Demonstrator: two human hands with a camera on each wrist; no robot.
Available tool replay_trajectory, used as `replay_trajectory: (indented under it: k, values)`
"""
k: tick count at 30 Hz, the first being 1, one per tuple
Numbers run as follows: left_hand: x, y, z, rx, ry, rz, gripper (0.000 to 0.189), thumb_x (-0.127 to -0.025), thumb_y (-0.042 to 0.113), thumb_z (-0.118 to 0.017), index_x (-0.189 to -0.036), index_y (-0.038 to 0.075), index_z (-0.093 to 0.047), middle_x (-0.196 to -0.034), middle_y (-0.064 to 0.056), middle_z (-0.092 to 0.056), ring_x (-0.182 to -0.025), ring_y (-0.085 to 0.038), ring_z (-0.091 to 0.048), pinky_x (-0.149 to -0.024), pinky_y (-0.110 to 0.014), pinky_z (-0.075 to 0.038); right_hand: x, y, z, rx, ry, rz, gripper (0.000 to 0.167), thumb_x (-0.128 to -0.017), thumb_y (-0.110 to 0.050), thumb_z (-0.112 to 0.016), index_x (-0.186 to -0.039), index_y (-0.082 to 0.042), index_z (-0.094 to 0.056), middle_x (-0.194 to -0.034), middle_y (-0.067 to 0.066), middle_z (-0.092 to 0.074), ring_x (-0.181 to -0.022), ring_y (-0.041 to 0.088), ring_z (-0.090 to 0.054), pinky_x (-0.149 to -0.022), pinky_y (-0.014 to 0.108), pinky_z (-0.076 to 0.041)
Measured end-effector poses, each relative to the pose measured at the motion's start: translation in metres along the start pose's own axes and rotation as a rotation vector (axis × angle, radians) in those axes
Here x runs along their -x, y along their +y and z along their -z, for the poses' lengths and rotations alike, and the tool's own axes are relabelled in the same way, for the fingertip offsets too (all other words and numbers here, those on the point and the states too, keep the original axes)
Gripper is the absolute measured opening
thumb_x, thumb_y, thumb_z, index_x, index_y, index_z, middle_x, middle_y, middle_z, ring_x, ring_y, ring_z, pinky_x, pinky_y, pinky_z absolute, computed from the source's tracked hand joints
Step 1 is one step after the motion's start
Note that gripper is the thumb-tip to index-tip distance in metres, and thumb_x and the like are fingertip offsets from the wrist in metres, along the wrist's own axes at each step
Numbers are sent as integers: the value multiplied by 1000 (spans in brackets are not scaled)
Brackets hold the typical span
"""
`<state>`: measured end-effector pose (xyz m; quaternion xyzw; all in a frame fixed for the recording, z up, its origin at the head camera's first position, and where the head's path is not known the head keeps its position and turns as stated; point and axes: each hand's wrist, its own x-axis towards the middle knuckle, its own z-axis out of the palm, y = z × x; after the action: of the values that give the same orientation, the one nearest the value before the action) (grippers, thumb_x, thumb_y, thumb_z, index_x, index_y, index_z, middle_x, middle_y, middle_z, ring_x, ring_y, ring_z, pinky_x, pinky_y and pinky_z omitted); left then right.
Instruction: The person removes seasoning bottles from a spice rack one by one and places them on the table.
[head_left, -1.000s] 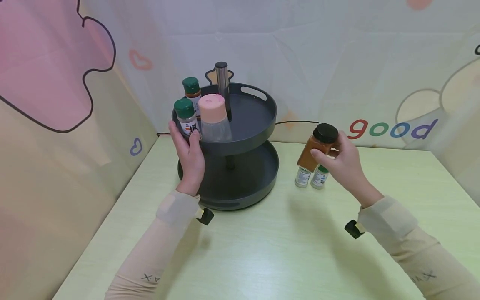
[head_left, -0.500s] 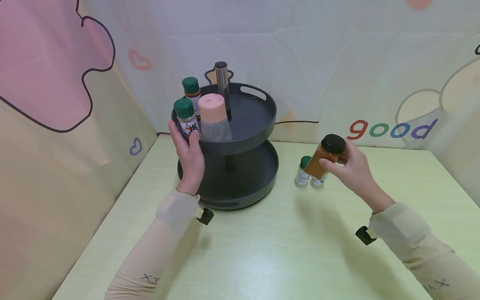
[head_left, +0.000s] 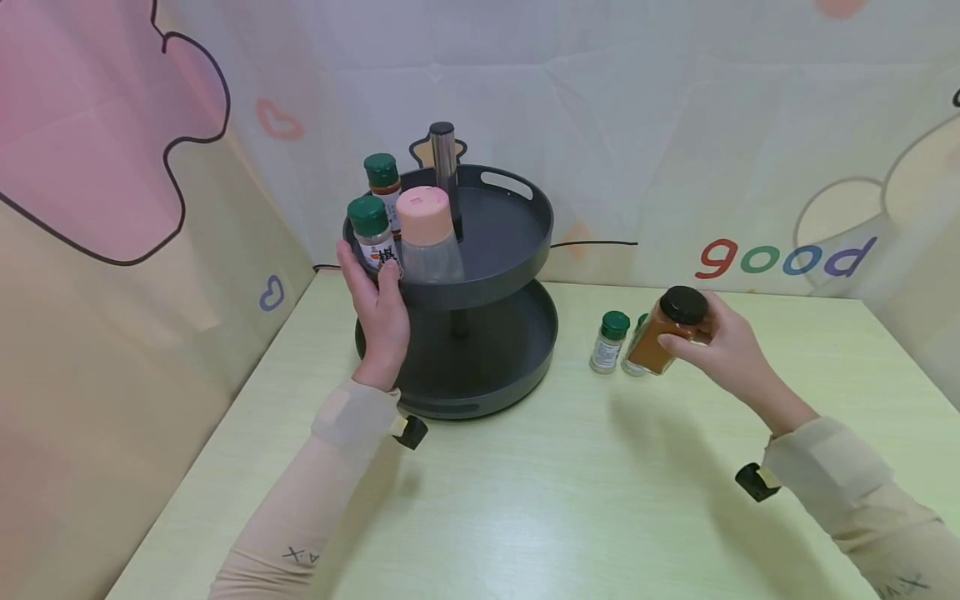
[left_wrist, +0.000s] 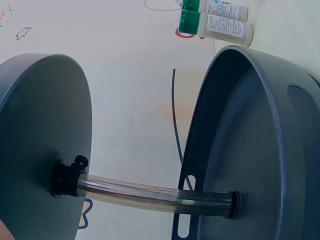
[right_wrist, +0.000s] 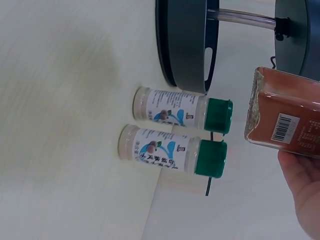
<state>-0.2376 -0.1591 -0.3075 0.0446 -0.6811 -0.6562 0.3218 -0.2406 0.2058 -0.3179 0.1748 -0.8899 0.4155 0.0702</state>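
Note:
My right hand (head_left: 726, 350) grips a clear square spice jar (head_left: 654, 343) of orange-brown powder with a black lid. The jar is tilted and overlaps one of two small green-capped shakers; both shakers (right_wrist: 170, 150) stand upright on the table in the right wrist view. My left hand (head_left: 386, 333) rests against the upper tray (head_left: 498, 225) of a dark two-tier stand, fingers fairly straight and thumb overlapping the label of a green-capped shaker (head_left: 369, 221). Beside that shaker are another green-capped jar (head_left: 382, 175) and a clear bottle (head_left: 427, 237) with a pink cap.
The lower tray (head_left: 480, 358) of the stand sits on the pale table (head_left: 525, 508). A metal post (left_wrist: 150, 195) joins both tiers. A patterned cloth wall (head_left: 600, 100) with coloured letters runs along the back.
My right hand has moved rightward and lower with the spice jar, uncovering the left green-capped shaker. My left hand and the stand stay in place.

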Motion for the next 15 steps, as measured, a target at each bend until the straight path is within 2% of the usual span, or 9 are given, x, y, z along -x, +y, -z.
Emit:
replay_trajectory:
  k: [15]
  values:
    - [0,1,0,11,-3,-4,66,-91,23,-36,-142,14,5,-148,3,0,-134,-6,-5,-111,-28,-9,7,26,7,65,-57,-57,45,-82,-21,-59,-117,1,-41,-110,21,-56,-80,-13,-47,-69,7,-41]
